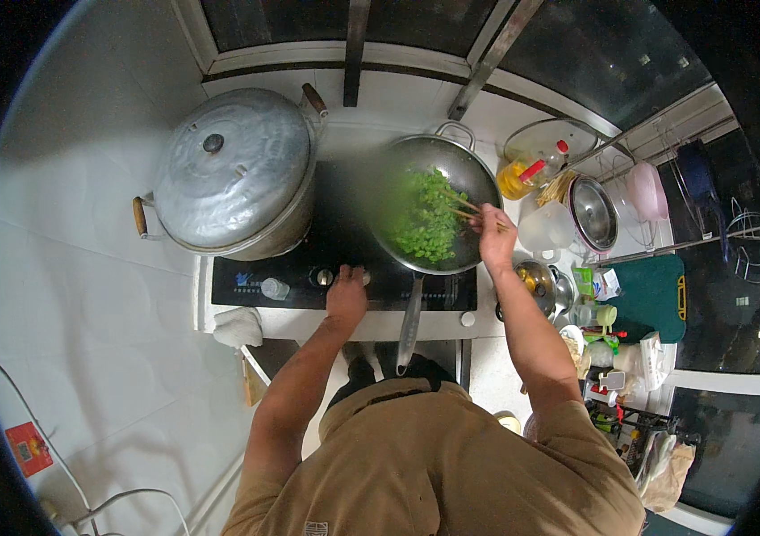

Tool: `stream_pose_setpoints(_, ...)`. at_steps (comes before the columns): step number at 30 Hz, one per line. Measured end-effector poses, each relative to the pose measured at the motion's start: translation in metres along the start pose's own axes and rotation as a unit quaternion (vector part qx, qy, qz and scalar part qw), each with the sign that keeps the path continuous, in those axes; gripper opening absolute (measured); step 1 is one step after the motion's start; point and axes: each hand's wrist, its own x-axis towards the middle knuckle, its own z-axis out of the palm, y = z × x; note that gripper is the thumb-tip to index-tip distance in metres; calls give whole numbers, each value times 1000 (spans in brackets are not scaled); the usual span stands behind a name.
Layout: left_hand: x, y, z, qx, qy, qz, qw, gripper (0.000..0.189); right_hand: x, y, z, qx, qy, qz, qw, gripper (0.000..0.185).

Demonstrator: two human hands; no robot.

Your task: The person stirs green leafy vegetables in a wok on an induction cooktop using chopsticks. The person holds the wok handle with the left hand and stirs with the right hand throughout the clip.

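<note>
Chopped green leafy vegetables [430, 218] lie in a long-handled metal wok [477, 174] on the right of the black glass cooktop [256, 268]. My right hand [497, 238] is closed around wooden chopsticks [466, 206], whose tips reach into the greens. At the cooktop's front panel, my left hand [348, 295] has its fingers at a control knob [364, 277], which they partly cover; whether they grip it I cannot tell. Another knob [324, 277] is just left of those fingers. A pale blur, perhaps steam, veils the wok's left side.
A large lidded aluminium pot [239, 167] fills the cooktop's left side. The wok's handle [410, 321] juts over the front edge. A folded white cloth [238, 327] lies at the front left corner. Right of the wok stand an oil bottle [520, 175], a lidded pot [535, 285] and a green cutting board [648, 295].
</note>
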Motion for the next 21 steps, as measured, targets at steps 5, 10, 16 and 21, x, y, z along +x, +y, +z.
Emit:
stream_pose_setpoints(5, 11, -8, 4, -27, -117, -42, 992, 37, 16, 28, -10, -23, 81, -5, 996, 33)
stream_pose_setpoints(10, 15, 2, 3, -36, -111, -42, 992, 36, 27, 51, 20, -14, 4, -60, 998, 34)
stream_pose_setpoints(16, -14, 29, -28, -157, -68, -80, 982, 39, 3, -22, 34, 52, -192, 120, 973, 33)
stream_pose_setpoints(21, -61, 39, -32, -474, -233, -241, 814, 44, -9, -29, 4, -38, -214, 99, 971, 30)
